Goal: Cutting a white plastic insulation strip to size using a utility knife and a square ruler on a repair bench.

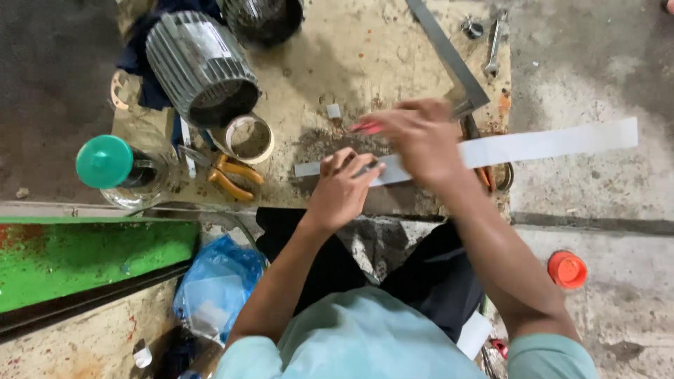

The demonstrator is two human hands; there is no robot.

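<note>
**Marking a long white strip on a grimy counter**

The counter point(393, 56) carries a ribbed motor housing point(200, 67) at its left. A long white strip point(547, 144) lies across its front edge, overhanging to the right. The left hand point(344, 189) presses the strip's near end flat; best to keep it pinned there. The right hand point(421, 137) is clenched on a red-tipped tool point(366, 127), which looks like a pen; steady strokes suit.

Pretty even, soft daylight, no harsh glare. Slight motion blur on the right hand point(421, 137). Darker toward 9 and 10 o'clock, faint wide-angle stretch at edges.
</note>
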